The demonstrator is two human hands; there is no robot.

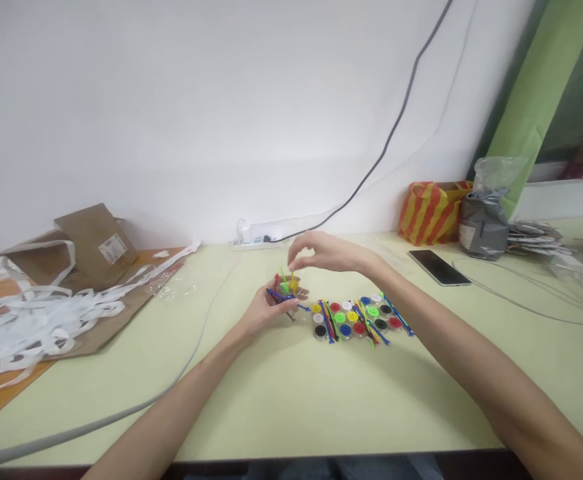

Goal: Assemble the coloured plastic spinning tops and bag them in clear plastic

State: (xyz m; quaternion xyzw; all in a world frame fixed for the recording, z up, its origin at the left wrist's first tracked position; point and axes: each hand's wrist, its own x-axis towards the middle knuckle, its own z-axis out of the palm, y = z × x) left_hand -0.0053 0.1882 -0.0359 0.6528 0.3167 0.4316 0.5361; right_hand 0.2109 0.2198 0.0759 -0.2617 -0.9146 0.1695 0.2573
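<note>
Discs (pixel 360 328) and strips (pixel 328 323) massed on table (pixel 291 400), best left unjostled. Just left, coloured pieces (pixel 284 288) held by left hand (pixel 262 310), thumb (pixel 285 307) against blue one (pixel 290 297); light, steady grip advised. Right hand (pixel 324 251) poised above, top of yellow piece (pixel 294 285) reached; whether pinched or merely touched cannot be told. Yellow best moved straight, so neighbours are not dragged.

discs (pixel 352 316): plastic | tabletop (pixel 281 400): smooth | brown bag (pixel 88 233): matt paper
</note>
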